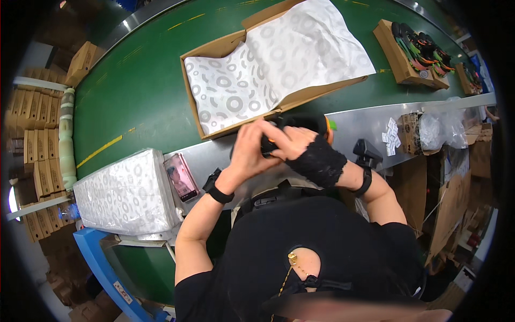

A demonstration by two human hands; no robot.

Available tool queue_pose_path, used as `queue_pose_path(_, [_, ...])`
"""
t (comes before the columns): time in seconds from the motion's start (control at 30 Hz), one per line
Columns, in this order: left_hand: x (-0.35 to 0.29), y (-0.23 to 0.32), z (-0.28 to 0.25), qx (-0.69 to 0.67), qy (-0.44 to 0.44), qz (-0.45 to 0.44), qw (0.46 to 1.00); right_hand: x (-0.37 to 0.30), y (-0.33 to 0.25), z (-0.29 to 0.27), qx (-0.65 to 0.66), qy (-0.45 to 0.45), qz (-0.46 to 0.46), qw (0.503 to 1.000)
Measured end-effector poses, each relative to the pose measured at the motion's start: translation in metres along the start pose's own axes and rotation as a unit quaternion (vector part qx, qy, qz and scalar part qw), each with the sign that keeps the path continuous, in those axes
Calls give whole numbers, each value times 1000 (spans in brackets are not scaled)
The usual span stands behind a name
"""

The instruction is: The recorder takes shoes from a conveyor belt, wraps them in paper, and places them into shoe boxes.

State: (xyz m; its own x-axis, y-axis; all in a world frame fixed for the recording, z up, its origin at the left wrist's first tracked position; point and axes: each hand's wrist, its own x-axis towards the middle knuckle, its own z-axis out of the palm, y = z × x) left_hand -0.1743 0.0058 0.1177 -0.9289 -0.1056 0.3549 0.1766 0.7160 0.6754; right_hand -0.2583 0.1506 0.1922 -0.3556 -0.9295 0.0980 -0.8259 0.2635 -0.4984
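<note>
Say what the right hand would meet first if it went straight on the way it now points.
Most likely the left hand: the right hand points leftward at it, both at a dark item. Depth is unclear, so any gap can't be judged.

box [221, 48] on belt [129, 91] | paper [230, 88] in box | phone [181, 177] right of paper stack [126, 193]

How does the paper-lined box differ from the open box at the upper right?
The paper-lined box shows white patterned paper; the other box shows black, green and orange items. The paper-lined box lies just beyond the left hand; the other box is farther away. Both are open brown cardboard.
</note>
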Motion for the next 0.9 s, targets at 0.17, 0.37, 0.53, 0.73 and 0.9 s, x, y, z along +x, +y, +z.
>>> queue_pose_path(0.17, [-6, -21, -31, -257, 88, -297, 915, 17, -26, -53, 67, 274, -262, 923])
queue_pose_path(0.37, [43, -68, -40, -519, 220, -365, 741, 7, 35, -5, 152, 131, -46, 979])
queue_pose_path(0.53, [90, -132, -12, -627, 201, -406, 634, -13, 83, 48, 369, -65, 192, 907])
queue_pose_path(0.73, [113, -150, 17, -442, -33, -570, 692, 16, 117, 78, 698, 142, 372, 595])
queue_pose_path(0.9, [99, -147, 18, -516, 33, -511, 686, 44, 134, 86, 359, 247, 405, 804])
